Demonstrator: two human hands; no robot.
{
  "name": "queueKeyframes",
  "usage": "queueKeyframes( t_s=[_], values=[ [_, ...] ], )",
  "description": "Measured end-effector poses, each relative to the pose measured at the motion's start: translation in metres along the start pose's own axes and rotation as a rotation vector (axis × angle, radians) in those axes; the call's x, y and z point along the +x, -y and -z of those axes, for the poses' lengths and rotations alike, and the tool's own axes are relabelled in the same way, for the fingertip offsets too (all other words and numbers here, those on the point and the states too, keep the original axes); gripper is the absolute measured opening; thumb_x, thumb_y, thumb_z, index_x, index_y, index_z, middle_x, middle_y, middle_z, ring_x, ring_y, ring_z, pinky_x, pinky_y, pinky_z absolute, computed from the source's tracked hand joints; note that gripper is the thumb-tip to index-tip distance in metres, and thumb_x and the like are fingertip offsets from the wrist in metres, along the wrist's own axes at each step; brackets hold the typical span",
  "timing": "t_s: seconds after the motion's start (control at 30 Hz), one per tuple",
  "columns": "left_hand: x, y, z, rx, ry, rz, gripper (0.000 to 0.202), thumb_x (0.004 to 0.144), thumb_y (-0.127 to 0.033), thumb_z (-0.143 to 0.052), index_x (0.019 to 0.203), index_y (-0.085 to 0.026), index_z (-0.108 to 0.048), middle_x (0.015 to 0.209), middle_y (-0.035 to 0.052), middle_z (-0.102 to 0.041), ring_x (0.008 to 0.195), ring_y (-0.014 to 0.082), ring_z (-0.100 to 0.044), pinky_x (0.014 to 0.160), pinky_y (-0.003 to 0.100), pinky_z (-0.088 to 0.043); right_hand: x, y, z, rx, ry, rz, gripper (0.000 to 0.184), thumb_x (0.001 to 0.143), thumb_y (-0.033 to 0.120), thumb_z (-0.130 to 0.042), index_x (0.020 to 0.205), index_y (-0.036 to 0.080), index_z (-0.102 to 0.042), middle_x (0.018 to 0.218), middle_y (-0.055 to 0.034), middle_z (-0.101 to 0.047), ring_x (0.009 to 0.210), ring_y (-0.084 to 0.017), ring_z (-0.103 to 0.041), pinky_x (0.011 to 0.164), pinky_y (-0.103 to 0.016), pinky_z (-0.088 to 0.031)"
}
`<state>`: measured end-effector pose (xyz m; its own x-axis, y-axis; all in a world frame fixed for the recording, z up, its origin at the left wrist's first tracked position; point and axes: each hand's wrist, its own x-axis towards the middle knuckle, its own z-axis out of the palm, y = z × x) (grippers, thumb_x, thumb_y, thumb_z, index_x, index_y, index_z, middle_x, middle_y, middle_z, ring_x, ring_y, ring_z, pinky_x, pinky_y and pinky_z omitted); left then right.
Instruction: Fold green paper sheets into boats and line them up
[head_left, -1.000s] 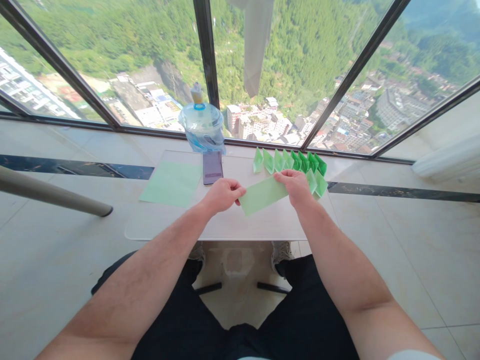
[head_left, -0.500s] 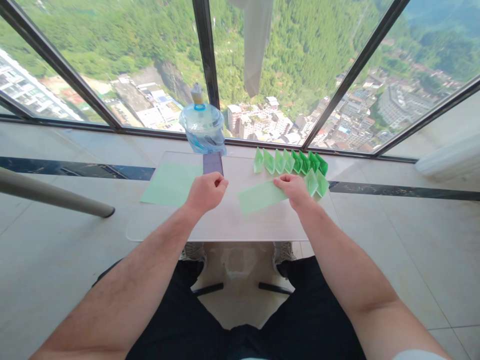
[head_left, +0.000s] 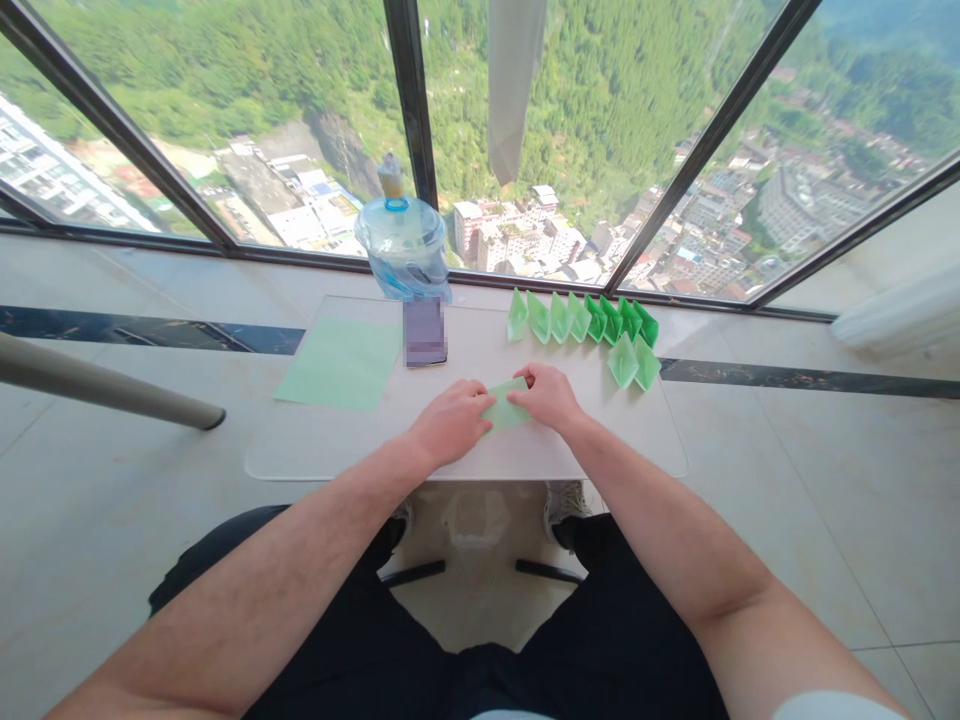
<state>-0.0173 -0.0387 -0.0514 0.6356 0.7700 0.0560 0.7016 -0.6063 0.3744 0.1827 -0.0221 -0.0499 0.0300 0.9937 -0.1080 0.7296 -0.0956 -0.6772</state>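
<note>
A light green folded paper [head_left: 507, 409] lies between my hands near the front middle of the white table [head_left: 352, 440]. My left hand [head_left: 456, 420] is at its left end, thumb and fingers on the paper. At the right end, my right hand [head_left: 550, 397] pinches its upper edge between thumb and bent fingers. Several folded paper boats [head_left: 559, 318], light to dark green, stand in a row at the table's back right, with two more light green boats [head_left: 634, 362] just in front. A flat light green sheet [head_left: 341, 365] rests on the left.
A phone [head_left: 424, 332] lies at the back of the table. Behind it stands a large clear water bottle [head_left: 403, 245] by the window. A round grey pole [head_left: 112, 380] reaches in from the left. My legs are under the table's front edge.
My left hand has moved right onto the paper, and my right hand has moved left and slightly down. The paper strip now looks shorter, lying between both hands.
</note>
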Motion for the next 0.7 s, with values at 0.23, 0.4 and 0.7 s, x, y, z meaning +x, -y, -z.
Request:
queueKeyframes(
  t_s=[0.23, 0.4, 0.7],
  values=[
    [-0.001, -0.001, 0.0, -0.026, -0.026, 0.01, 0.037, 0.085, -0.025, -0.063, 0.121, -0.015, -0.066, 0.117, 0.0146, -0.062, 0.114, 0.0292, -0.055, 0.103, 0.042, -0.046, -0.007, -0.006, -0.008, -0.055, -0.068, 0.214, 0.005, 0.075, 0.021, -0.063, 0.076, 0.022, -0.068, 0.068, 0.002, -0.06, 0.069, -0.015, -0.055, 0.066, -0.027, -0.04],
    [-0.003, -0.002, -0.002, 0.01, -0.043, -0.007, 0.026, 0.087, -0.024, -0.062, 0.109, -0.013, -0.069, 0.115, 0.0151, -0.065, 0.111, 0.0293, -0.057, 0.103, 0.043, -0.046, -0.017, -0.019, -0.016, -0.166, -0.091, 0.56, 0.025, 0.085, 0.012, -0.058, 0.098, 0.024, -0.076, 0.096, -0.0055, -0.071, 0.094, -0.02, -0.06, 0.087, -0.03, -0.046],
    [-0.006, -0.003, -0.004, 0.027, -0.09, -0.044, 0.027, 0.089, -0.022, -0.063, 0.113, -0.011, -0.068, 0.124, 0.0156, -0.066, 0.114, 0.0284, -0.058, 0.105, 0.045, -0.046, -0.019, -0.033, -0.016, -0.37, -0.134, 0.87, 0.032, 0.09, 0.009, -0.054, 0.113, 0.023, -0.072, 0.103, -0.0064, -0.073, 0.092, -0.021, -0.058, 0.085, -0.034, -0.05]
  ],
)
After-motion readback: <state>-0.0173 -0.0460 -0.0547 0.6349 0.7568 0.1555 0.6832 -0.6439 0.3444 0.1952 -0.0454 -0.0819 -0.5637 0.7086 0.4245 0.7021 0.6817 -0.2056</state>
